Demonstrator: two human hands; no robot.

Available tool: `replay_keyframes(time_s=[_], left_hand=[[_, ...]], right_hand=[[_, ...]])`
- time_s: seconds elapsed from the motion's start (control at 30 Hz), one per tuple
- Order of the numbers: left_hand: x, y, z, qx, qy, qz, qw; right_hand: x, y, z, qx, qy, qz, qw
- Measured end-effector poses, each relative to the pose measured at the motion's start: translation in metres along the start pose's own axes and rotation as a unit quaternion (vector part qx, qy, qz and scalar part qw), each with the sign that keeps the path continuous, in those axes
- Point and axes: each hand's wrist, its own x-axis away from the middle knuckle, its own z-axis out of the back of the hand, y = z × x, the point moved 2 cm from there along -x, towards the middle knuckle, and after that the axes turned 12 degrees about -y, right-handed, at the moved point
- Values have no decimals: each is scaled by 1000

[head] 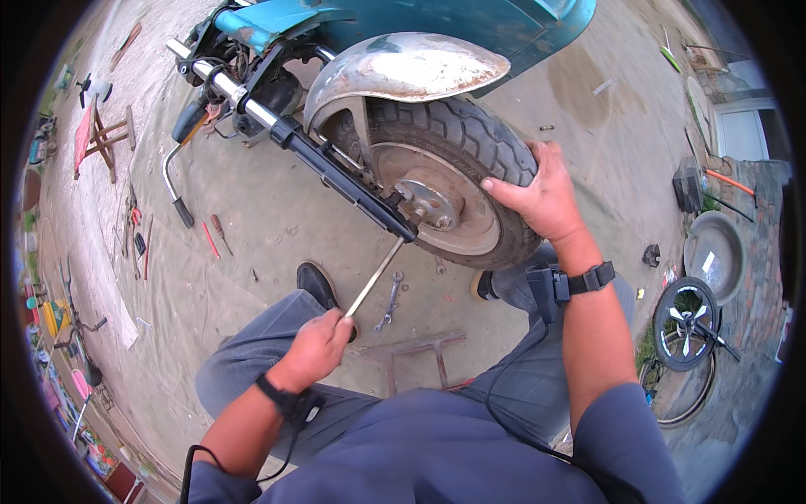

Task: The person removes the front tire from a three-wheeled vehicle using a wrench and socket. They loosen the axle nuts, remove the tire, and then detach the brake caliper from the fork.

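A treaded rubber tyre (441,126) on a dusty wheel rim (482,220) stands below a rusty chrome mudguard (415,63). On the image's left, my left hand (318,343) grips one end of a metal rod (376,274); its far end meets the bottom of the black fork leg (352,183), beside the wheel hub (434,201). My right hand (548,192) clasps the tyre's outer tread, thumb on the sidewall. The chrome upper fork tube (227,85) runs up to the blue-green vehicle body (403,25).
A double-ended wrench (390,301) lies on the ground cloth between my feet. Left are a screwdriver (220,232) and a handlebar lever with black grip (182,211). A rusty metal stand (422,346) is near my knees. Right are a basin (715,252) and a small wheel (683,315).
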Motion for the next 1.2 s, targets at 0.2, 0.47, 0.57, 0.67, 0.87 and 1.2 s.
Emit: replay_keyframes(time_s=[0.2, 0.47, 0.57, 0.67, 0.87, 1.2], left_hand=[[29, 1, 5, -35, -7, 60, 998], [73, 1, 10, -165, 22, 122, 979], [95, 5, 31, -131, 49, 184, 973], [89, -1, 48, -177, 47, 199, 963], [48, -35, 103, -133, 167, 235, 948], [4, -18, 114, -153, 236, 232, 931]], right_hand=[[2, 0, 2, -10, 2, -6, 1000], [2, 7, 3, -22, -1, -8, 1000], [2, 8, 3, -28, -4, -12, 1000], [1, 7, 2, -23, -3, -20, 1000], [-5, 10, 4, -33, -51, -46, 997], [-10, 18, 9, -120, -140, -26, 982]])
